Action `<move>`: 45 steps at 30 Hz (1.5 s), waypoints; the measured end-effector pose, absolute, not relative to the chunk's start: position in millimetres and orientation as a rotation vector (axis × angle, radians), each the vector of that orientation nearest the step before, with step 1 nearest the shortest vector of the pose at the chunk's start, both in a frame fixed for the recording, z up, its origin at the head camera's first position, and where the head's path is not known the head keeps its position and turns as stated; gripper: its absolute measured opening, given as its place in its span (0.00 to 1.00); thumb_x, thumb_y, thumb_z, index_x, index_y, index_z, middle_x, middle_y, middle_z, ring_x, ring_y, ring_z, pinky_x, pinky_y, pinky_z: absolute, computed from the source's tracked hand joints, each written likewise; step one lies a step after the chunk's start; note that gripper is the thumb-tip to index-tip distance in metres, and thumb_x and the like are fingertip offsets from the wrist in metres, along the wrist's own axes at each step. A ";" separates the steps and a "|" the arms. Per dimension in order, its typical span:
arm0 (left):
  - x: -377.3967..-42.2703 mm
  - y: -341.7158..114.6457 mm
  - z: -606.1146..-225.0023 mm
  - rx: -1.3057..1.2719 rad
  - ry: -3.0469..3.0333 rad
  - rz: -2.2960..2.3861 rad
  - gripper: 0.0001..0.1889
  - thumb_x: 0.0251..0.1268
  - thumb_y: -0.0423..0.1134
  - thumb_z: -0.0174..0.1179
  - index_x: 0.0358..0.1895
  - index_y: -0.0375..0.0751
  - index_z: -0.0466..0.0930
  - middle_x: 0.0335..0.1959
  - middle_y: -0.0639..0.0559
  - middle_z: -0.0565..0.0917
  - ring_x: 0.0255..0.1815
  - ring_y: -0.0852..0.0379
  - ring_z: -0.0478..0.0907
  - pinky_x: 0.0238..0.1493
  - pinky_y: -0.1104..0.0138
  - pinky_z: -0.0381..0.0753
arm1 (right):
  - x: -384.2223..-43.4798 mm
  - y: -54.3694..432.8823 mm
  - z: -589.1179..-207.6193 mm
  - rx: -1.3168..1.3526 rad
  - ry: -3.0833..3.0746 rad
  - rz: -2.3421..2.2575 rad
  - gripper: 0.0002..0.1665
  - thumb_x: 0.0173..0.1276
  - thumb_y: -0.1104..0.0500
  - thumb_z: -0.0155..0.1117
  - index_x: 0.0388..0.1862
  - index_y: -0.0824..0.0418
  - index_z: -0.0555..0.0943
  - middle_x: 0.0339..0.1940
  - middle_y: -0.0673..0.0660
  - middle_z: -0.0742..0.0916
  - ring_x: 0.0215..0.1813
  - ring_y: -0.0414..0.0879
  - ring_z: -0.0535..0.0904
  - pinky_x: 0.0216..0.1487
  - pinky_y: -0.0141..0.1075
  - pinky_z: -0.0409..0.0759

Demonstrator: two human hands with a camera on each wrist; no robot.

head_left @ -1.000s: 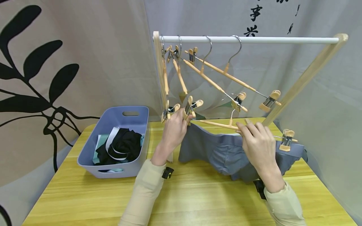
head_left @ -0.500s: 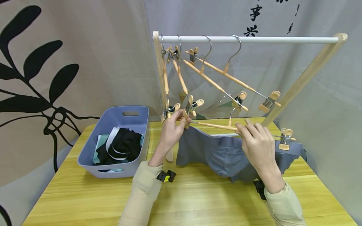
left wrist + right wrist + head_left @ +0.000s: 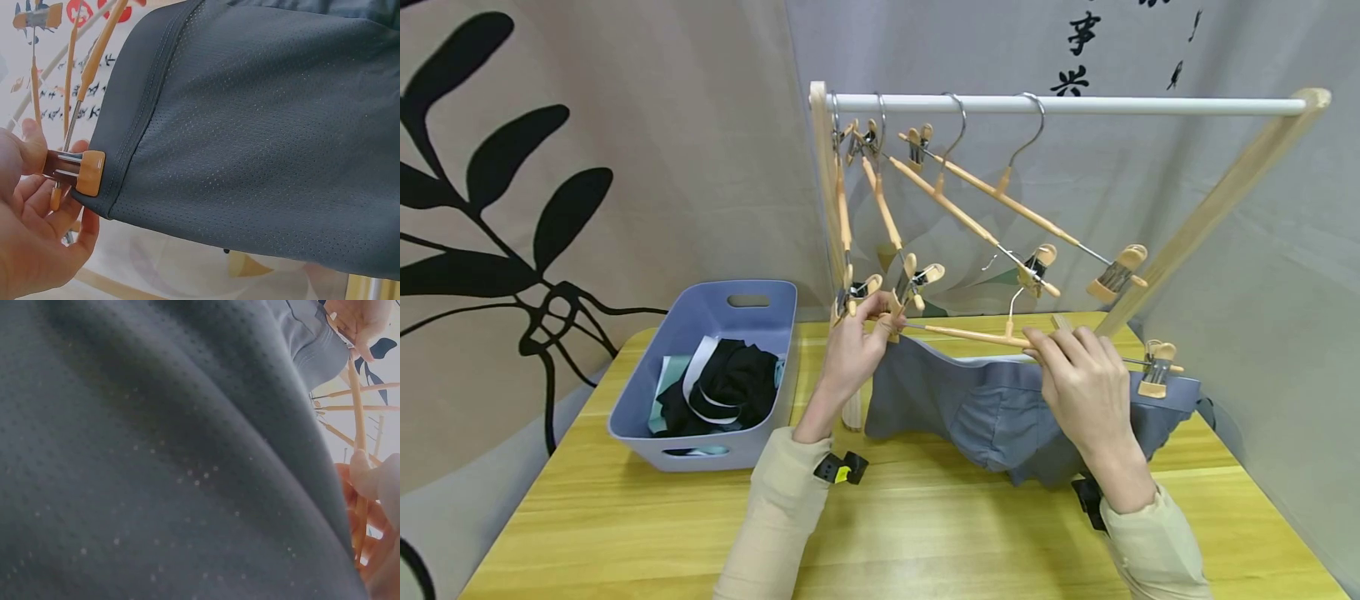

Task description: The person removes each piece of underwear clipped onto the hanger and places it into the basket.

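Observation:
A wooden clip hanger [image 3: 970,335] is held up in front of the rack, with a grey-blue mesh garment [image 3: 992,408] hanging from it. My left hand [image 3: 854,350] pinches the hanger's left clip [image 3: 92,173], whose jaws sit over the edge of the garment's smooth waistband [image 3: 128,112]. My right hand [image 3: 1082,392] grips the hanger bar [image 3: 358,419] right of its hook, fingers and thumb around the wood. The right clip [image 3: 1156,371] sits on the other end of the waistband. Grey fabric fills most of the right wrist view.
Several bare clip hangers [image 3: 951,204] hang from the white rail [image 3: 1075,105] of a wooden rack, their lower clips close above my left hand. On the left of the yellow table [image 3: 647,533] stands a blue basket [image 3: 775,446] holding black and teal clothes [image 3: 737,383].
My left hand has turned at the wrist and dropped slightly, still at the left clip. The hanger and garment have shifted a little to the left. My right hand has kept its grip.

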State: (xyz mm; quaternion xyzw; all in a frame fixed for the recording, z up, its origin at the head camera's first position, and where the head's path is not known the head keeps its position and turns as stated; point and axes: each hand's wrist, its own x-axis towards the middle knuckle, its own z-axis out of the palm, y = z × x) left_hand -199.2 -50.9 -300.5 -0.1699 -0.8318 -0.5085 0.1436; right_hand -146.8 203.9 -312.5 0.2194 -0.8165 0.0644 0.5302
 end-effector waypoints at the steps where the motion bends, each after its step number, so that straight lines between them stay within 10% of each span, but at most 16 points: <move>1: -199.2 -50.9 -300.5 -0.490 -2.401 -1.467 0.08 0.70 0.40 0.51 0.44 0.45 0.79 0.38 0.47 0.88 0.37 0.50 0.85 0.33 0.66 0.75 | -146.6 204.0 -312.5 0.525 -1.949 0.152 0.20 0.74 0.52 0.49 0.39 0.63 0.85 0.25 0.60 0.84 0.27 0.57 0.75 0.23 0.45 0.68; 45: -196.5 -49.8 -298.9 -0.478 -2.394 -1.490 0.08 0.71 0.38 0.50 0.41 0.42 0.79 0.36 0.47 0.87 0.35 0.51 0.84 0.32 0.67 0.75 | -144.6 205.2 -310.6 0.538 -1.954 0.148 0.21 0.75 0.52 0.48 0.39 0.63 0.85 0.26 0.61 0.85 0.29 0.58 0.76 0.25 0.45 0.68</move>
